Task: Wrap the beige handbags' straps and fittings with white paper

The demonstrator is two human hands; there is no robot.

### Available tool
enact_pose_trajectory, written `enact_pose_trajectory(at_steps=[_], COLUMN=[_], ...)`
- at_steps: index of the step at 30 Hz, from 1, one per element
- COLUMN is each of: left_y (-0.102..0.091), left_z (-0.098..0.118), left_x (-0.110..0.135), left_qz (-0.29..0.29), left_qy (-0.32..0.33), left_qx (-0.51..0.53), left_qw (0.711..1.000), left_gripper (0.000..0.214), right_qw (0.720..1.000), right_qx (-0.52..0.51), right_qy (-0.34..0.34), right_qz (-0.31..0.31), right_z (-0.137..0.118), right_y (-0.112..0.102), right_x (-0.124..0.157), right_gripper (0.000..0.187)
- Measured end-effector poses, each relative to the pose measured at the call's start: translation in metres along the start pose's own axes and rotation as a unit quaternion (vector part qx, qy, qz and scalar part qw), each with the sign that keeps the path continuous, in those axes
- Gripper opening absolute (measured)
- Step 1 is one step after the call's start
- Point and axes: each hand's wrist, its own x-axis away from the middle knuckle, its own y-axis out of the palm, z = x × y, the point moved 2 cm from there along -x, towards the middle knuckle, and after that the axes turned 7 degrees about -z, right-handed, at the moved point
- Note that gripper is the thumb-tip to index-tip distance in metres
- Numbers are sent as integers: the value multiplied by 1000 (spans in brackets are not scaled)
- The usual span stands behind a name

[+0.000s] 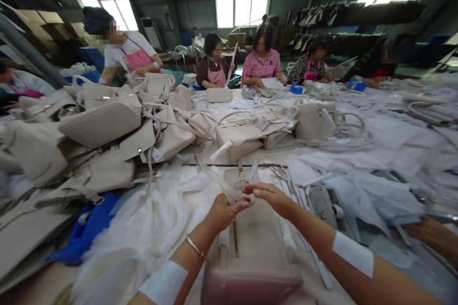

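Observation:
A pale beige handbag (pixel 257 238) lies flat in front of me, a gold zip on its face and its darker base toward me. Over its upper part, my left hand (pixel 222 213) is closed on a beige strap (pixel 214 174), thumb stretched toward the right. My right hand (pixel 271 196) meets it from the other side, its fingers bent together at the strap's end. Blur hides what those fingertips pinch. A small gold buckle (pixel 241 170) shows just beyond the hands.
Beige handbags (pixel 102 124) are heaped at the left and along the middle. White wrapping sheets (pixel 171 209) surround my bag. A blue tape dispenser (pixel 86 228) sits left, a grey one (pixel 327 207) right. A co-worker's hand (pixel 431 233) reaches in at right; several people work across the table.

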Motion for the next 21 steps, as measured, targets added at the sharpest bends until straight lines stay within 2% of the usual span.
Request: enact_pose_trajectory(at_steps=[3, 5, 7, 10, 14, 17, 21], left_y=[14, 21, 24, 21, 9, -3, -17], left_z=[4, 1, -3, -4, 10, 28, 50], left_x=[8, 11, 12, 10, -1, -14, -27], left_qz=[-34, -27, -9, -28, -15, 13, 49], left_qy=[42, 84, 104, 81, 62, 63, 54], left_qx=[-136, -254, -348, -399, -403, -399, -383], left_qw=[989, 963, 932, 913, 913, 915, 921], left_gripper=[19, 18, 19, 24, 18, 17, 14], right_qw=[998, 995, 991, 987, 978, 969, 936], right_qx=[-12, -28, -78, -152, -189, -157, -134], right_qy=[24, 63, 88, 44, -76, -173, -292], right_qz=[-53, -77, -62, -30, 45, 87, 146], right_z=[-30, -46, -63, -104, -187, -249, -305], right_y=[14, 31, 45, 47, 15, -16, -55], right_x=[-9, -18, -26, -39, -46, -39, -15], right_gripper=[32, 29, 34, 26, 21, 21, 23])
